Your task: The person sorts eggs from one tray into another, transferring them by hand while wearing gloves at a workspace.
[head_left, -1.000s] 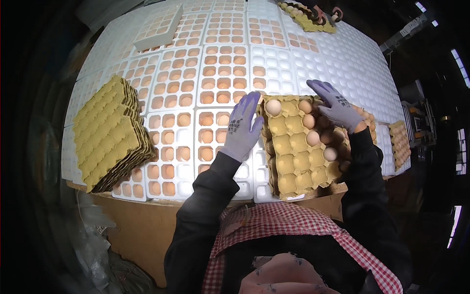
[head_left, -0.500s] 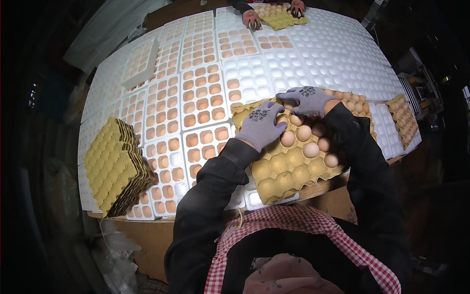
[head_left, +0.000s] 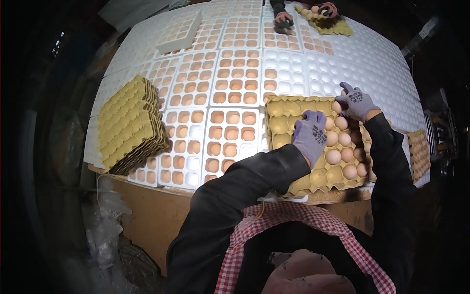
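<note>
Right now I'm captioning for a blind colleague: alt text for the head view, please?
A grey-gloved left hand and right hand are over a yellow pulp tray, its right side holding pale-brown eggs. White square-celled trays, many holding eggs, spread beyond; a yellow tray stack sits left, and a co-worker's gloved hands show at top.

Clear plastic [head_left: 105, 235] and dark bag [head_left: 138, 267] are seen below bench [head_left: 156, 208], L side; pale sheeting [head_left: 128, 14] is seen behind, approx. top L.

2 grey gloves [head_left: 312, 142] with purple fingertips [head_left: 314, 116] and dark markings, 2 black sleeves [head_left: 245, 179], red-and-white checked apron [head_left: 293, 210], patterned pink cloth [head_left: 309, 273]
</note>
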`<state>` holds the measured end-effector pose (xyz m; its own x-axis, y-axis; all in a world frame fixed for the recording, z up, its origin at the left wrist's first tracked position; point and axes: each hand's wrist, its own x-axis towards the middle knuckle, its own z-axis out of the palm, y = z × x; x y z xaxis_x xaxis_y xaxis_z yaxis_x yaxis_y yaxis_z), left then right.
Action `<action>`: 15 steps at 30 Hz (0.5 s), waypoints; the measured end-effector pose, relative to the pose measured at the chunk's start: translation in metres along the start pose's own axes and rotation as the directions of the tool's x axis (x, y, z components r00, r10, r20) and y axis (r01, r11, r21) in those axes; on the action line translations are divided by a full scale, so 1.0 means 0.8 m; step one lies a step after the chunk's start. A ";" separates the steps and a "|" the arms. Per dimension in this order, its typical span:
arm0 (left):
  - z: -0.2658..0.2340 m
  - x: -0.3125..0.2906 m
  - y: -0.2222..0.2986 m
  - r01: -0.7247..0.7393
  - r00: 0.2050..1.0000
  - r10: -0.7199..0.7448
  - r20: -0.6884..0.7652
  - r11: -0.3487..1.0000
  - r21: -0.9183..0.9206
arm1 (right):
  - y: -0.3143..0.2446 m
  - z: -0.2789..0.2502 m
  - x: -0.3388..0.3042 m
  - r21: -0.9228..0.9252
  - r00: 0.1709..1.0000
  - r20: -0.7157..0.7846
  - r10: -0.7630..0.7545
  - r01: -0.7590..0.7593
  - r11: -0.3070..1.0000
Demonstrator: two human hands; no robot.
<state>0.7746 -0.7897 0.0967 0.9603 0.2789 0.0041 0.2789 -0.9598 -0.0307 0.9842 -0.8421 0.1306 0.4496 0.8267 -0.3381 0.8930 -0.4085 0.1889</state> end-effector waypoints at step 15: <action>0.163 -0.234 -0.303 0.673 0.588 -0.784 -0.196 0.609 -0.420 | -0.094 -0.067 -0.012 0.580 0.909 -0.337 -0.246 0.406 0.706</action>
<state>0.5266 -0.6052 -0.0267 0.3471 0.9111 0.2224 0.8179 -0.4101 0.4036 0.9115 -0.7988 0.1690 0.1833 0.9821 -0.0427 0.8237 -0.1772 -0.5386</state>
